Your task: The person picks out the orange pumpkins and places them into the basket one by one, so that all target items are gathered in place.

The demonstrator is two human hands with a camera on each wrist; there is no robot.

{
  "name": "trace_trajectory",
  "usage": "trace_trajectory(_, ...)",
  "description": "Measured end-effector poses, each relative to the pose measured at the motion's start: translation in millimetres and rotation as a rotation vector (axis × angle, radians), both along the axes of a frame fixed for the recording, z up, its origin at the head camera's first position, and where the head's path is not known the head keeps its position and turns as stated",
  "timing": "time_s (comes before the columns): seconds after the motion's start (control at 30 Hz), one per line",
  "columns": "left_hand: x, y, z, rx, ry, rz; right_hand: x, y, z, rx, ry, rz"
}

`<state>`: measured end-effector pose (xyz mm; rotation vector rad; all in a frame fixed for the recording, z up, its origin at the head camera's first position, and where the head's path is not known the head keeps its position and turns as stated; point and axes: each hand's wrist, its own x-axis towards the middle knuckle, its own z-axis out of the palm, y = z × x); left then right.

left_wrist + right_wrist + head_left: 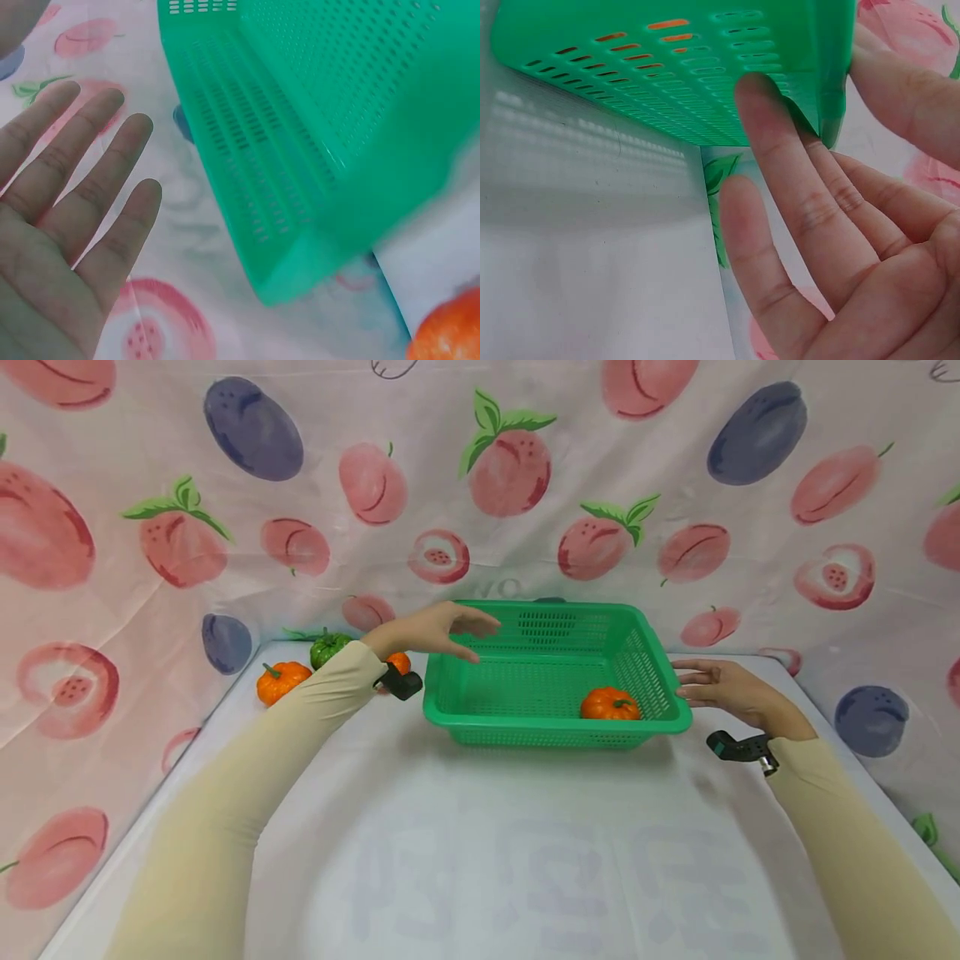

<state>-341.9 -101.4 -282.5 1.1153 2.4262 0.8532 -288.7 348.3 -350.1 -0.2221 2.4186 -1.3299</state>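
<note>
A green plastic basket [547, 727] with slotted walls stands on the white table, holding one orange toy pumpkin [609, 703] near its front right. Over the basket's left side is my left hand [438, 625], its fingers extended and nothing held; the left wrist view shows its spread fingers [94, 191] apart from the basket wall. My right hand [723, 689] is at the basket's right rim. In the right wrist view its fairly straight fingers [802, 195] reach beneath the rim, with the thumb near the rim's edge. Orange shows through the wall slots there.
Left of the basket lie an orange pumpkin [283, 682], a green pumpkin [328, 647] and a smaller orange one [400, 662], partly hidden by the left wrist. A fruit-print cloth [435, 460] hangs behind and beside the table [480, 843].
</note>
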Motion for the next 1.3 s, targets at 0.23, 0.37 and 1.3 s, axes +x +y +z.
trace_trajectory(0.23,11.5,-27.9,-0.8,0.023,-0.007,0.014,-1.7,2.0,-1.3,-0.018,-0.011,0.004)
trace_trajectory(0.37,19.7,-45.5,-3.9,0.045,0.004,0.053,-2.5,2.6,-2.1,-0.027,-0.013,0.005)
trace_trajectory(1.3,53.2,-158.6,-53.2,0.045,-0.015,0.338,-1.7,2.1,-0.9,-0.038,-0.010,0.018)
